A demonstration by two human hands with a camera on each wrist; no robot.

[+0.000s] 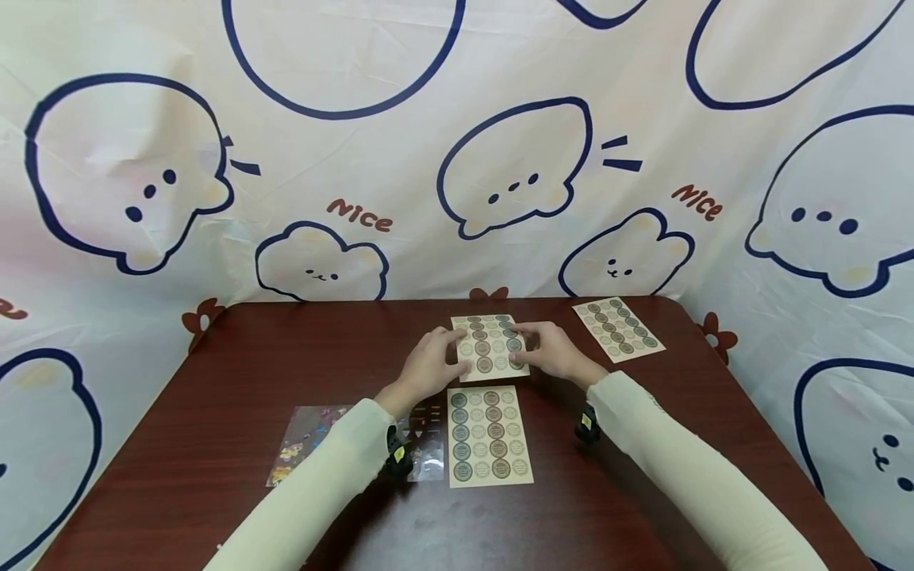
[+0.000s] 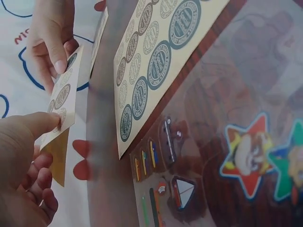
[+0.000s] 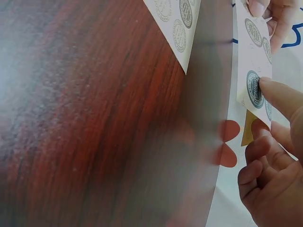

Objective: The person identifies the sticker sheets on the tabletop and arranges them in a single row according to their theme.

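Observation:
Both hands hold a cream sheet of round stickers point(image 1: 483, 346) above the far middle of the table. My left hand point(image 1: 428, 363) pinches its left edge, thumb on the printed face and fingers behind, as the left wrist view shows. At the opposite edge, my right hand point(image 1: 557, 351) pinches it the same way. A yellow-brown piece point(image 2: 59, 158) shows below the held sheet; whether it is a second sheet or the sheet's back, I cannot tell. Nearer to me, a second sticker sheet point(image 1: 489, 436) lies flat, its round labels in dark, brown and pale columns.
Another sticker sheet point(image 1: 618, 329) lies askew at the table's far right. Left of the near sheet, partly under my left forearm, is a clear plastic sheet point(image 1: 307, 428) with colourful star and cartoon stickers. Behind the brown table point(image 1: 250, 357) hangs a printed cloth point(image 1: 414, 174).

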